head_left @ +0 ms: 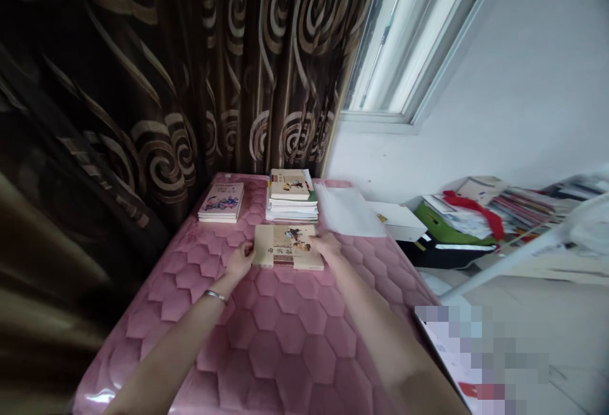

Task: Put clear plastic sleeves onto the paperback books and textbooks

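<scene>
A cream-covered book [288, 247] with painted figures on its front lies flat, or nearly so, over the pink padded surface. My left hand [241, 259] is closed on its left edge, with a silver bangle on the wrist. Along the right edge, my right hand [327, 245] grips the same book, its fingers partly hidden. Just behind it rises a stack of books [292, 209], topped by a cream book [288, 184] of similar design. A shorter pile of books [221, 203] with a pinkish illustrated cover sits back left.
The pink quilted surface [266, 320] has a glossy plastic cover. A translucent white sheet [352, 212] lies at its back right. Dark patterned curtains [238, 53] hang behind and left. To the right are a white box [397, 220], a green bag [435, 218] with papers, and a white pole [499, 269].
</scene>
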Demonstrator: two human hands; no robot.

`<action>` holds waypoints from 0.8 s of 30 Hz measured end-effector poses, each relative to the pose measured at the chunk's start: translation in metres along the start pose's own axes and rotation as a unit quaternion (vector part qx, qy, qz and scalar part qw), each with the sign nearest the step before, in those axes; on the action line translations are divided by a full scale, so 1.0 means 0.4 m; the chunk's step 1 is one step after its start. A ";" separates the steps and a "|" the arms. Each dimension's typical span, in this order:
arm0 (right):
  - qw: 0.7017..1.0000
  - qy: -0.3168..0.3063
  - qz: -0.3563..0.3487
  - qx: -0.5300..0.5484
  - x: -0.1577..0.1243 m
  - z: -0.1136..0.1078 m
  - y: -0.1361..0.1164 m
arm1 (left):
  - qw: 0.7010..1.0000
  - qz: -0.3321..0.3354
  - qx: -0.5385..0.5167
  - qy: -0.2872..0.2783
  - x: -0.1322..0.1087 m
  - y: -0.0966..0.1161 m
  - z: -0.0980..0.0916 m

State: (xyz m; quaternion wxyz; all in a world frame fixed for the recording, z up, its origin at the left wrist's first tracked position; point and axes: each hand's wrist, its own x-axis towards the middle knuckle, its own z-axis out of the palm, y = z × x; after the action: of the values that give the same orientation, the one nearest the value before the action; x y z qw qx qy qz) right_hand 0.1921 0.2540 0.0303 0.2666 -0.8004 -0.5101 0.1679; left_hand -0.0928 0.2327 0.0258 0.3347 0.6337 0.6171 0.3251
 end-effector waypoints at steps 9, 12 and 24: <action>0.989 0.093 -0.117 -0.020 -0.133 -0.042 -0.013 | 0.986 0.156 0.057 0.028 -0.076 0.025 -0.025; 0.970 0.086 -0.226 -0.012 -0.218 -0.030 -0.032 | 0.947 0.263 0.182 0.030 -0.111 0.049 -0.002; 0.919 0.066 -0.372 -0.114 -0.307 0.063 -0.067 | 0.871 0.392 0.296 0.019 -0.099 0.071 0.065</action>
State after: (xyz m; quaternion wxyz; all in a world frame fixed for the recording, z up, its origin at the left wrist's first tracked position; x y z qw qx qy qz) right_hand 0.1071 0.1584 0.0260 0.2495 -0.5874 -0.7678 -0.0560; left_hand -0.0562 0.1922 0.0346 -0.0349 0.8866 0.3913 0.2441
